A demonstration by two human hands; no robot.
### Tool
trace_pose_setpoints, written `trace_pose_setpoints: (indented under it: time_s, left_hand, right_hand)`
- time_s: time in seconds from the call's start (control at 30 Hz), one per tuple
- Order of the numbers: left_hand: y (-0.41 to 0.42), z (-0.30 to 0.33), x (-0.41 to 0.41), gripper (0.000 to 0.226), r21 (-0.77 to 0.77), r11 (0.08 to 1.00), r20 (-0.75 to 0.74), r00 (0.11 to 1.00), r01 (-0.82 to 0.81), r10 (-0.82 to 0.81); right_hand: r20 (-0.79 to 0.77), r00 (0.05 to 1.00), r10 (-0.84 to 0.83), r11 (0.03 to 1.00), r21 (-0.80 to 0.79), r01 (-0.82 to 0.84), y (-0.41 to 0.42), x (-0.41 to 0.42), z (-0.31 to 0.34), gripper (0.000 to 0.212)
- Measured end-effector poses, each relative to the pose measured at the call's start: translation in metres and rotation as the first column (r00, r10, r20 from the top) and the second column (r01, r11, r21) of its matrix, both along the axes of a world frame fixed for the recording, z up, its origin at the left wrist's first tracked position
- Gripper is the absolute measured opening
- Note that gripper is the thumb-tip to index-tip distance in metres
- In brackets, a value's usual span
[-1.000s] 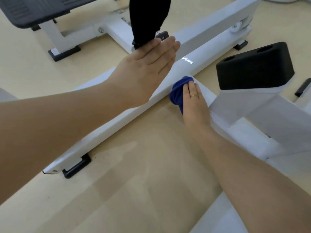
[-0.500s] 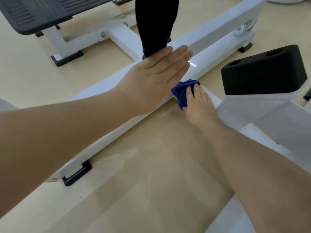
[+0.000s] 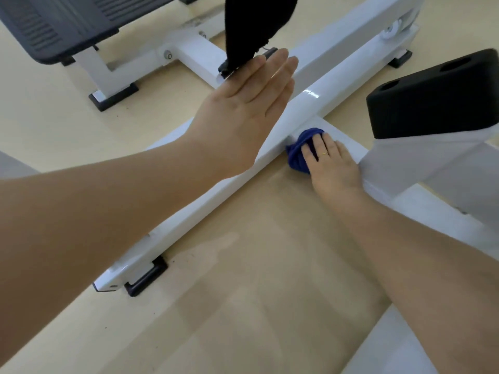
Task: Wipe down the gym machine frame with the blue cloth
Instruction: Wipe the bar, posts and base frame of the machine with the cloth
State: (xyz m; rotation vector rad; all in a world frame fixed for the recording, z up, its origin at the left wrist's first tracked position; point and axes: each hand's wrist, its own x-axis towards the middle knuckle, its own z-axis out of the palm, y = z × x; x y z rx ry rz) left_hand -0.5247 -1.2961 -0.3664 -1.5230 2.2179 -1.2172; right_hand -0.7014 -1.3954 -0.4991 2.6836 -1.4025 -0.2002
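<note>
— So, from the head camera, what are we wiping?

— We see a glossy white frame point(image 3: 310, 103) of square steel tube lying across a pale wood-look floor point(image 3: 243, 306), with black rubber feet point(image 3: 145, 276) under its ends. A blocky black pad point(image 3: 432, 98) with two holes on top sits on a white post at the right, and a ribbed dark seat pad point(image 3: 54, 25) shows at the upper left.

— And the blue cloth point(image 3: 298, 149)?

— It is a soft, bunched wad, pushed into the corner where the long bar meets a cross tube.

— Our hands?

— Our right hand point(image 3: 332, 163) lies flat on the cloth with straight fingers, a thin ring on one, pressing it against the frame. Our left hand point(image 3: 243, 109) is stretched out flat above the bar, fingers together and straight, holding nothing; whether it touches the black padded upright point(image 3: 243, 31) at its fingertips we cannot tell.
</note>
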Motion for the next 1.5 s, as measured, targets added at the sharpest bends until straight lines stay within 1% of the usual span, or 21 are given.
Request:
trace_pose_setpoints:
  time_s: [0.07, 0.17, 0.27, 0.33, 0.43, 0.5, 0.63, 0.7, 0.77, 0.83, 0.93, 1.03, 1.1, 1.13, 1.17, 1.2, 1.27, 1.33, 1.4, 1.43, 1.5]
  left_hand:
    - [-0.002, 0.003, 0.002, 0.075, -0.012, 0.999, -0.04, 0.999, 0.032, -0.032]
    - [-0.002, 0.002, 0.005, 0.071, 0.05, 0.999, -0.042, 0.999, 0.002, 0.0]
    - [-0.002, 0.003, 0.006, 0.06, 0.052, 0.999, -0.06, 0.998, -0.004, 0.008]
    - [-0.003, 0.004, 0.001, 0.061, 0.052, 0.999, -0.097, 0.995, 0.006, -0.001]
    - [0.0, 0.004, -0.007, 0.06, 0.068, 0.997, -0.135, 0.99, 0.034, -0.025]
    - [0.004, 0.0, -0.009, 0.068, 0.071, 0.996, -0.143, 0.989, 0.052, -0.041]
    - [0.017, -0.007, -0.013, 0.07, 0.096, 0.99, -0.168, 0.982, 0.106, -0.089]
    - [0.021, -0.008, -0.021, 0.071, 0.156, 0.982, -0.193, 0.978, 0.108, -0.077]
    - [0.022, -0.008, -0.027, 0.064, 0.177, 0.976, -0.203, 0.975, 0.125, -0.088]
    - [0.022, -0.014, -0.033, 0.048, 0.157, 0.977, -0.167, 0.979, 0.146, -0.12]
    - [0.025, -0.02, -0.051, 0.051, 0.185, 0.976, -0.201, 0.977, 0.114, -0.076]
    - [0.032, -0.021, -0.073, 0.057, 0.254, 0.961, -0.256, 0.966, 0.107, -0.04]
    - [0.041, -0.024, -0.092, 0.06, 0.313, 0.944, -0.225, 0.974, 0.108, -0.037]
    - [0.046, -0.031, -0.103, 0.059, 0.405, 0.906, -0.25, 0.968, 0.121, -0.017]
    - [0.054, -0.038, -0.114, 0.059, 0.566, 0.816, -0.309, 0.948, 0.114, 0.081]
    - [0.062, -0.045, -0.127, 0.061, 0.721, 0.684, -0.354, 0.909, 0.113, 0.223]
    - [0.077, -0.059, -0.148, 0.06, 0.841, 0.486, -0.482, 0.737, 0.237, 0.475]
    - [0.089, -0.074, -0.165, 0.056, 0.848, 0.353, -0.521, 0.506, 0.394, 0.687]
    - [0.097, -0.084, -0.18, 0.053, 0.807, 0.238, -0.452, 0.307, 0.54, 0.838]
    - [0.1, -0.088, -0.186, 0.053, 0.773, 0.202, -0.41, 0.232, 0.601, 0.882]
    - [0.102, -0.094, -0.194, 0.059, 0.721, 0.151, -0.356, 0.175, 0.676, 0.918]
  right_hand:
    - [0.005, 0.987, -0.163, 0.986, -0.043, 0.163, 0.007, -0.009, -0.003, 0.055]
    - [0.067, 0.947, -0.314, 0.949, 0.053, 0.311, 0.006, 0.009, 0.004, 0.056]
    - [0.172, 0.964, -0.202, 0.973, 0.145, 0.178, -0.004, 0.035, -0.001, 0.065]
    - [0.187, 0.974, -0.127, 0.984, 0.145, 0.101, -0.008, 0.028, -0.003, 0.065]
    - [0.172, 0.966, -0.195, 0.981, 0.018, 0.194, 0.004, -0.009, -0.003, 0.052]
    - [0.115, 0.975, -0.192, 0.978, -0.064, 0.2, 0.022, -0.018, -0.004, 0.048]
    - [0.015, 0.984, -0.177, 0.982, -0.071, 0.178, 0.027, 0.003, -0.008, 0.053]
    - [-0.004, 0.994, -0.105, 0.991, -0.089, 0.105, 0.018, 0.002, -0.001, 0.05]
    - [-0.097, 0.994, 0.052, 0.99, -0.127, -0.064, 0.018, -0.017, 0.012, 0.044]
    - [-0.26, 0.941, 0.215, 0.963, -0.105, -0.249, 0.03, -0.056, 0.018, 0.041]
    - [-0.499, 0.78, 0.378, 0.918, 0.091, -0.386, 0.058, -0.126, 0.019, 0.035]
    - [-0.534, 0.733, 0.422, 0.904, 0.182, -0.388, 0.059, -0.141, 0.03, 0.016]
    - [-0.573, 0.694, 0.436, 0.897, 0.213, -0.388, 0.05, -0.134, 0.029, 0.019]
    - [-0.593, 0.693, 0.409, 0.908, 0.191, -0.373, 0.047, -0.131, 0.029, 0.022]
    - [-0.598, 0.706, 0.378, 0.92, 0.16, -0.357, 0.045, -0.13, 0.025, 0.024]
    - [-0.595, 0.724, 0.349, 0.932, 0.139, -0.336, 0.046, -0.129, 0.022, 0.026]
    - [-0.585, 0.735, 0.343, 0.939, 0.179, -0.295, 0.05, -0.137, 0.019, 0.029]
    - [-0.541, 0.722, 0.432, 0.898, 0.332, -0.288, 0.051, -0.15, 0.027, 0.034]
    - [-0.465, 0.735, 0.494, 0.849, 0.438, -0.295, 0.036, -0.154, 0.041, 0.04]
    - [-0.454, 0.733, 0.506, 0.838, 0.458, -0.296, 0.029, -0.153, 0.047, 0.041]
    - [-0.493, 0.691, 0.529, 0.843, 0.397, -0.363, 0.026, -0.146, 0.05, 0.038]
